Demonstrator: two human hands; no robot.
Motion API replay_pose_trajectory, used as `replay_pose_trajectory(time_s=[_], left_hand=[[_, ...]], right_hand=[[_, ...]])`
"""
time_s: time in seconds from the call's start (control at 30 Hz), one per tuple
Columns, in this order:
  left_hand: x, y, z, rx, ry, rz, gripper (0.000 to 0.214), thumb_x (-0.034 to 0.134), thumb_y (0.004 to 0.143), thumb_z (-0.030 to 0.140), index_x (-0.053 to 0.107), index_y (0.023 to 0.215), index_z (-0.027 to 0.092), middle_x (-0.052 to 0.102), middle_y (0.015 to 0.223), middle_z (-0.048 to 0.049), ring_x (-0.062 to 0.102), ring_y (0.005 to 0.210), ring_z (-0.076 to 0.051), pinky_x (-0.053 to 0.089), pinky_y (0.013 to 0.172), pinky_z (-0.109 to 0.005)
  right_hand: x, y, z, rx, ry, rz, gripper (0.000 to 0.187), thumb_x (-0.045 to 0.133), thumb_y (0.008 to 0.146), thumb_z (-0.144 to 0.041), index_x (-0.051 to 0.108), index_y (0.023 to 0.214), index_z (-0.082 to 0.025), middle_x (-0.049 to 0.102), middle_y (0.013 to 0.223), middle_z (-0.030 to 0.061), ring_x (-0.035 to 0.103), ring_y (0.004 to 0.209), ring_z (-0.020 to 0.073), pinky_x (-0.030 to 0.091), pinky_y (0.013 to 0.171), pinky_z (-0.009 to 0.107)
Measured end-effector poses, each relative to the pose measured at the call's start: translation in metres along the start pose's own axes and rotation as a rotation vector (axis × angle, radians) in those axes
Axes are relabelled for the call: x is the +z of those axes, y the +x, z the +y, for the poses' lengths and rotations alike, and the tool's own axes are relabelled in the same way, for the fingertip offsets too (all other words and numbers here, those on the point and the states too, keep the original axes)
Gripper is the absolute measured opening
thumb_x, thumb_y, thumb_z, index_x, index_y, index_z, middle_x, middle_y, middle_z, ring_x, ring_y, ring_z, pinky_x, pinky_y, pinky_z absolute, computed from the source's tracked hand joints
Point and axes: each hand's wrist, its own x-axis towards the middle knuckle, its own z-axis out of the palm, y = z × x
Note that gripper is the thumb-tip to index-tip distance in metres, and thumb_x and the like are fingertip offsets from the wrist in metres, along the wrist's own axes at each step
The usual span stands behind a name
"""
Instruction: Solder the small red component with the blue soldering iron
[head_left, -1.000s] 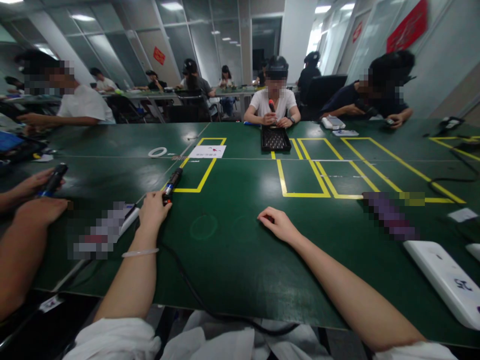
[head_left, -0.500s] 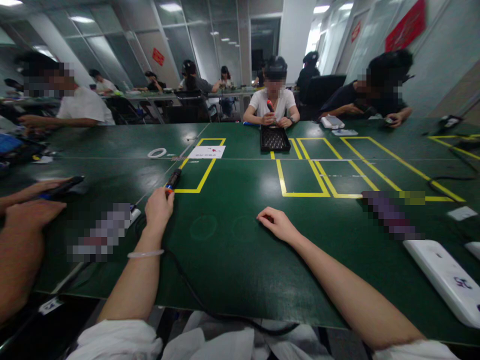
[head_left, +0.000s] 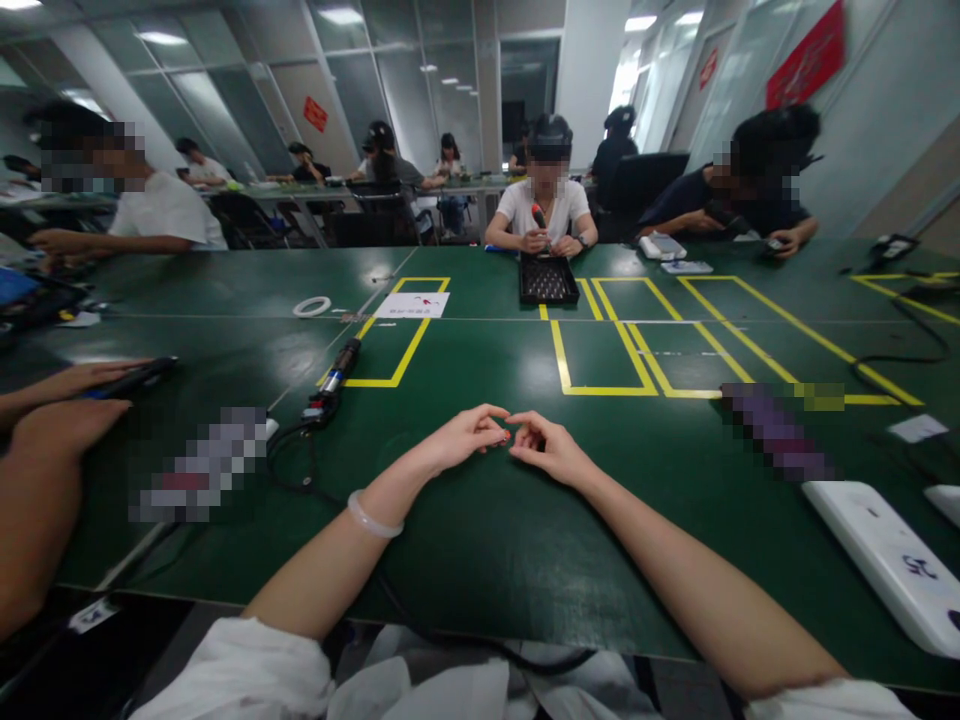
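My left hand (head_left: 461, 440) is over the middle of the green table (head_left: 465, 560), pinching a small red-orange piece (head_left: 505, 437) whose kind I cannot make out. Facing it, my right hand (head_left: 553, 450) has its fingers curled inward, the fingertips close to that piece. Whatever those curled fingers hold, if anything, is hidden. A black and silver cylindrical tool (head_left: 336, 378) with a cable lies left of my hands, touched by neither.
White power bank (head_left: 885, 560) and blurred phone (head_left: 776, 430) lie at right. At left are another blurred device (head_left: 206, 465) and a neighbour's arm (head_left: 56, 490). Yellow tape (head_left: 607, 390) marks rectangles. Opposite, a person works over a black tray (head_left: 549, 280).
My left hand has left the cylindrical tool and moved right, bringing the small red-orange piece to my right hand. My right hand has stayed nearly in place.
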Motion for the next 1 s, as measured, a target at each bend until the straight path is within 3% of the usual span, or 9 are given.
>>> replay_pose_trajectory(time_s=[0.17,0.33,0.5,0.8,0.9,1.0], left_hand=[[0.007,0.004,-0.014,-0.050,-0.076,0.013,0.042,0.059,0.083,0.044,0.056,0.114,0.016,0.063,0.086,-0.0026,0.057,0.076,-0.012,0.043,0.067,-0.025],[0.008,0.004,-0.019,-0.116,-0.154,0.057,0.034,0.056,0.085,0.047,0.058,0.095,0.014,0.064,0.085,-0.0040,0.059,0.075,-0.012,0.044,0.070,-0.025],[0.012,0.005,-0.019,-0.006,-0.141,0.076,0.029,0.066,0.078,0.039,0.058,0.090,0.014,0.062,0.076,-0.0014,0.057,0.071,-0.011,0.044,0.071,-0.025],[0.015,0.002,-0.020,0.206,0.148,0.100,0.023,0.062,0.082,0.034,0.058,0.096,0.017,0.064,0.091,-0.0031,0.060,0.080,-0.013,0.047,0.074,-0.026],[0.000,0.003,-0.019,0.250,0.256,0.165,0.028,0.058,0.086,0.038,0.056,0.106,0.018,0.064,0.099,-0.0049,0.061,0.086,-0.015,0.048,0.080,-0.029],[-0.041,0.000,-0.025,0.252,0.461,0.362,0.039,0.053,0.088,0.042,0.051,0.121,0.020,0.060,0.115,-0.0080,0.060,0.100,-0.018,0.047,0.090,-0.034]], right_hand=[[0.004,0.000,-0.004,-0.015,-0.038,0.017,0.019,0.061,0.087,-0.035,0.060,0.097,-0.018,0.060,0.076,-0.0004,0.052,0.064,0.0110,0.042,0.061,0.023],[0.005,0.001,-0.005,-0.013,-0.047,0.062,0.017,0.062,0.086,-0.032,0.061,0.096,-0.019,0.061,0.078,0.0000,0.053,0.064,0.0113,0.043,0.061,0.023],[0.005,0.002,-0.002,0.008,-0.007,0.066,0.023,0.065,0.084,-0.035,0.059,0.099,-0.019,0.062,0.081,0.0008,0.055,0.067,0.0122,0.043,0.062,0.024],[0.003,0.004,0.001,0.100,0.089,0.058,0.024,0.066,0.081,-0.036,0.061,0.095,-0.016,0.064,0.082,0.0018,0.057,0.069,0.0129,0.046,0.066,0.026],[0.004,0.004,0.001,0.108,0.072,0.056,0.022,0.066,0.081,-0.034,0.062,0.094,-0.016,0.063,0.079,0.0013,0.055,0.066,0.0122,0.045,0.065,0.026],[0.004,0.004,0.002,0.098,0.051,0.038,0.019,0.066,0.081,-0.031,0.062,0.092,-0.016,0.062,0.079,0.0013,0.054,0.066,0.0119,0.045,0.064,0.025]])
